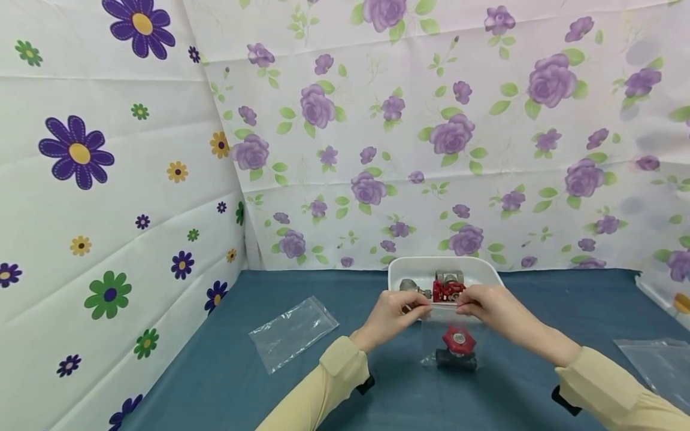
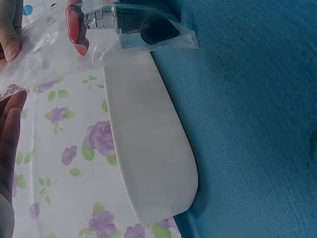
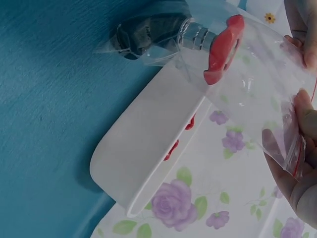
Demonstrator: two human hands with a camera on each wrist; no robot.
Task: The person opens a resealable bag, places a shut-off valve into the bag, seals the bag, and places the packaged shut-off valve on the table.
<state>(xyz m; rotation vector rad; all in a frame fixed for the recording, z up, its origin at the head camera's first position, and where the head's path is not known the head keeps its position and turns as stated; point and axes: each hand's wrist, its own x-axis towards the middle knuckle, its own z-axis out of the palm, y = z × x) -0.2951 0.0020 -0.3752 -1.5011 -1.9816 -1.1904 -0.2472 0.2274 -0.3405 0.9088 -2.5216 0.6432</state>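
A clear zip bag (image 1: pixel 439 326) hangs between both hands, with a valve (image 1: pixel 456 358) inside it. The valve has a dark pipe body and a red handwheel (image 1: pixel 459 340). My left hand (image 1: pixel 392 314) pinches the bag's top edge at the left. At the right end of that same edge, my right hand (image 1: pixel 493 308) pinches it between thumb and fingers. In the right wrist view a red strip runs along the bag's mouth beside the right hand (image 3: pixel 302 144). The valve (image 3: pixel 153 34) lies at the bag's bottom, in front of the white bin (image 3: pixel 143 119).
Behind the hands stands the white bin (image 1: pixel 487 269), holding red and grey metal valves (image 1: pixel 448 287). A flat clear bag (image 1: pixel 293 334) lies on the blue cloth (image 1: pixel 215 371) at the left, another bag (image 1: pixel 660 365) at the far right. Flowered sheets (image 1: pixel 345 149) rise behind and left.
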